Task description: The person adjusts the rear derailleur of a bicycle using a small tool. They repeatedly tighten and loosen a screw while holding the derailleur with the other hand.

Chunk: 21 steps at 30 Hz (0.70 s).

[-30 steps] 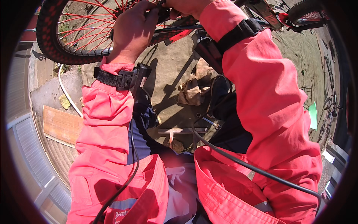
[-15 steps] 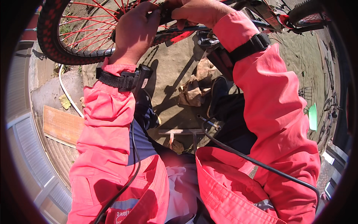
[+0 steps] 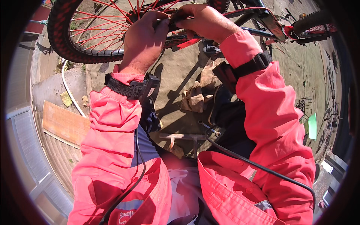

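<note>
A bicycle wheel (image 3: 64,43) with a dark, red-flecked tyre and red spokes stands at the upper left. Just right of its hub, my left hand (image 3: 145,42) is closed, thumb and fingers pressed on a small dark bicycle part (image 3: 173,23). My right hand (image 3: 208,23) pinches the same part from the other side, its fingers curled. The hands nearly meet, and they hide most of what they hold. Behind the right hand runs the dark bicycle frame (image 3: 268,22), with a red and black piece (image 3: 187,44) below the hands.
An open-end wrench (image 3: 213,130) lies between my legs, close to a metal bar (image 3: 180,136). Crumpled brown paper (image 3: 193,98) rests on the ground cloth. An orange board (image 3: 63,123) and a white hose (image 3: 69,88) are at left, a green object (image 3: 312,126) at right.
The wheel and both hands appear a little farther right and slightly lower in the picture. Both hands keep their hold on the dark part.
</note>
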Each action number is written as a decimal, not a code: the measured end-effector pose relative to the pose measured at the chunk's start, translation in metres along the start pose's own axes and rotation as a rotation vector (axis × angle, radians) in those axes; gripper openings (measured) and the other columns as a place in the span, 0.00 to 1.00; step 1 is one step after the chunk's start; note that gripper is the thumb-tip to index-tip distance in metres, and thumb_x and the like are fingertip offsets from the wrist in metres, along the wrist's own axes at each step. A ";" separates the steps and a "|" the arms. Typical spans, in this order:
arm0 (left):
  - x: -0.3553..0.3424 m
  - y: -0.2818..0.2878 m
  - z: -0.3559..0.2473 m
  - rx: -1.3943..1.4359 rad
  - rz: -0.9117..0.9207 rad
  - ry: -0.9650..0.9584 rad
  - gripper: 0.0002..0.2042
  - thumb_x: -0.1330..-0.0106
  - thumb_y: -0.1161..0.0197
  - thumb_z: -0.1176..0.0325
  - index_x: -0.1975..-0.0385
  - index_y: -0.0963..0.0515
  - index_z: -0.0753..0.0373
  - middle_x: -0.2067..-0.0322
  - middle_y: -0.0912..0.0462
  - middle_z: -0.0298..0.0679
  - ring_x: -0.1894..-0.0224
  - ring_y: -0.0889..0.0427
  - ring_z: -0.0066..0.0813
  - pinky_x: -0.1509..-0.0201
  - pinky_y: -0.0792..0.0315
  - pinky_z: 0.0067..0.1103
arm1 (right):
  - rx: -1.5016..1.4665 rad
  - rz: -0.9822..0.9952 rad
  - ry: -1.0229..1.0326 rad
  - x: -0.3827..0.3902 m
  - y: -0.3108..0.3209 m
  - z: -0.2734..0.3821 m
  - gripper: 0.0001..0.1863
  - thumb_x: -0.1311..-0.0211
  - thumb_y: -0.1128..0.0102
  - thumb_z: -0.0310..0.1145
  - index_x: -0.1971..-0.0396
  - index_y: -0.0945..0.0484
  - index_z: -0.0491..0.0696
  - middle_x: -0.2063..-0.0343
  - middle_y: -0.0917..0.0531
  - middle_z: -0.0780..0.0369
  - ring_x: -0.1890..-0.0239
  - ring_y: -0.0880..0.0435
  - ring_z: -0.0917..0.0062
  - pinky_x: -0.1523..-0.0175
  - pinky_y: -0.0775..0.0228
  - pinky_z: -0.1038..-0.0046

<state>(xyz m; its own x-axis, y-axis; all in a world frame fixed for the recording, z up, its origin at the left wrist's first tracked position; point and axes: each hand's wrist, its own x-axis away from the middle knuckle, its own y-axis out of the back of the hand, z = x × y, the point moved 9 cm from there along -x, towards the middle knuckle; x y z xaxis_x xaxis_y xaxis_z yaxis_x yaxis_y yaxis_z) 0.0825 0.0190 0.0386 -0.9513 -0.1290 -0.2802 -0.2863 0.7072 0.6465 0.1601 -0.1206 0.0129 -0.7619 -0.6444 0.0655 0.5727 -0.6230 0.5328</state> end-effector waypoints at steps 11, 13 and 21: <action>0.025 0.027 0.015 0.249 -0.063 0.213 0.11 0.26 0.33 0.65 0.50 0.15 0.64 0.65 0.12 0.34 0.64 0.20 0.16 0.57 0.25 0.19 | -0.121 0.008 -0.138 0.008 0.001 0.001 0.15 0.31 0.33 0.31 0.47 0.15 0.44 0.62 0.10 0.62 0.73 0.12 0.81 0.63 0.18 0.75; 0.029 0.030 0.018 0.259 -0.067 0.233 0.12 0.26 0.32 0.65 0.50 0.15 0.64 0.65 0.12 0.32 0.64 0.21 0.15 0.56 0.26 0.18 | -0.107 0.004 -0.140 0.010 0.002 0.003 0.15 0.31 0.33 0.31 0.47 0.15 0.44 0.62 0.10 0.62 0.72 0.12 0.81 0.63 0.18 0.75; 0.038 0.024 0.038 0.505 -0.044 0.380 0.08 0.24 0.34 0.67 0.52 0.15 0.62 0.72 0.21 0.24 0.73 0.31 0.07 0.71 0.38 0.13 | -0.116 0.029 -0.172 0.009 0.004 0.002 0.18 0.33 0.31 0.32 0.45 0.16 0.44 0.62 0.10 0.63 0.71 0.12 0.82 0.64 0.20 0.77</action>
<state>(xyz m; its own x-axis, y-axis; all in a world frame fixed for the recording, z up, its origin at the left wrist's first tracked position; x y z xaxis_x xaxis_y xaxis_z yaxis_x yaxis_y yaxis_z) 0.0437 0.0578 0.0163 -0.9407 -0.3375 0.0327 -0.3248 0.9246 0.1991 0.1550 -0.1274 0.0171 -0.7790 -0.5842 0.2277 0.6190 -0.6584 0.4282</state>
